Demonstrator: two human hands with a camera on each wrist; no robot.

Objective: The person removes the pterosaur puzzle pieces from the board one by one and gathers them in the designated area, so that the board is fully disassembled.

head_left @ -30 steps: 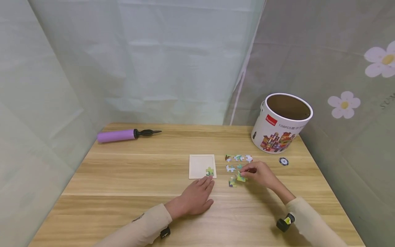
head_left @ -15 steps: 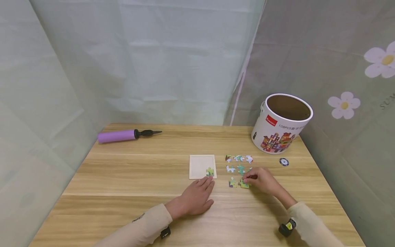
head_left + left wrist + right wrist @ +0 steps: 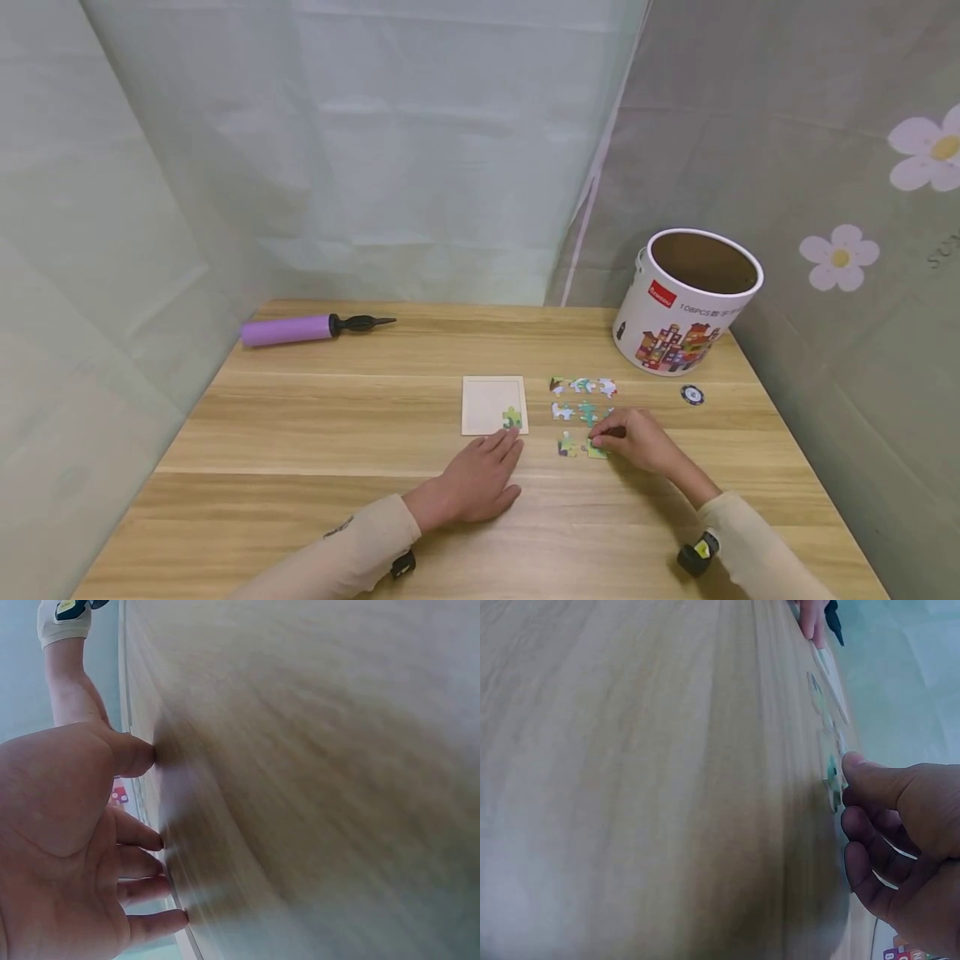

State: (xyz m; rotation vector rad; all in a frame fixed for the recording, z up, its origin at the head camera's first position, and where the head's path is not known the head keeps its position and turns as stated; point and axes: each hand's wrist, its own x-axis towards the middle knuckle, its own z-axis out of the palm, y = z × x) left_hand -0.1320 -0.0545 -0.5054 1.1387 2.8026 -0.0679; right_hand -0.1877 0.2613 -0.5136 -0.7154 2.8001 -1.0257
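A pale square puzzle frame (image 3: 487, 400) lies on the table with one green puzzle piece (image 3: 512, 416) in its near right corner. My left hand (image 3: 480, 477) rests with straight fingers at the frame's near edge, fingertips beside that piece; its palm also shows in the left wrist view. My right hand (image 3: 637, 440) has thumb and forefinger pinched at a green-yellow puzzle piece (image 3: 596, 451) low at the table. Left of it lies a green and purple puzzle piece (image 3: 567, 447). Another piece behind the right hand is partly hidden.
More puzzle pieces (image 3: 583, 386) lie in rows right of the frame. Farther right are a round blue-and-white chip (image 3: 692, 395) and a large white bucket (image 3: 686, 308). A purple hand pump (image 3: 292, 331) lies at the table's back left.
My right hand has moved slightly toward me and right, bringing the green-yellow piece down beside the green and purple one, then stayed there. The left hand has stayed in place.
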